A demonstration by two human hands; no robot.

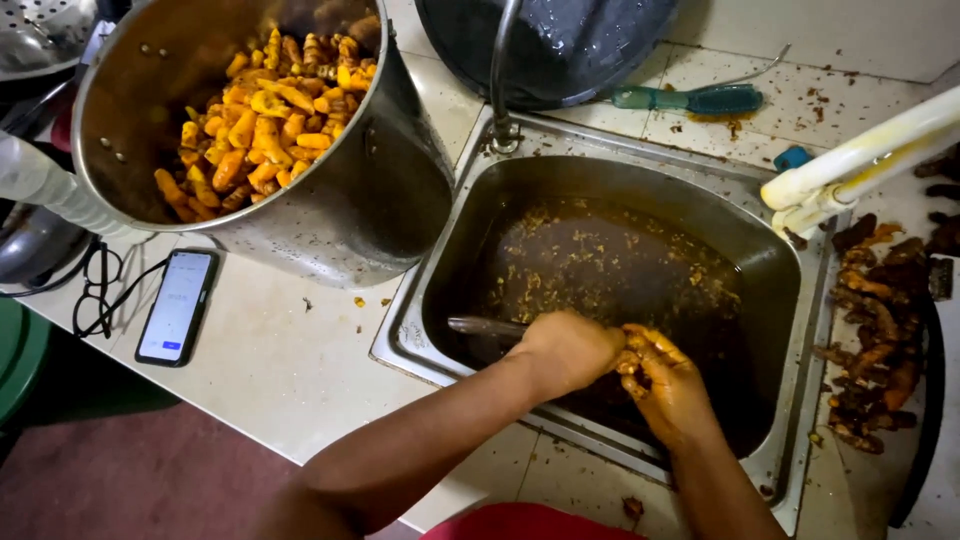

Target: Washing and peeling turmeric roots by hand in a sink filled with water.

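Note:
My left hand [568, 346] and my right hand [668, 388] meet over the near side of a steel sink [790, 270] full of brown water and floating peel scraps. The left hand is closed around a metal utensil [482, 325] whose handle sticks out to the left. My orange-stained right hand grips a small orange root piece [632, 362], pressed against the left hand. A big steel pot [350, 200] at the back left holds several peeled orange roots [260, 110]. Unpeeled brown roots [870, 340] lie to the right of the sink.
A phone [177, 305] and eyeglasses [95, 290] lie on the counter left of the sink. A faucet [497, 80], a dark wet basin [560, 40] and a teal brush [690, 98] sit behind it. White-yellow tubes [860, 155] jut in from the right.

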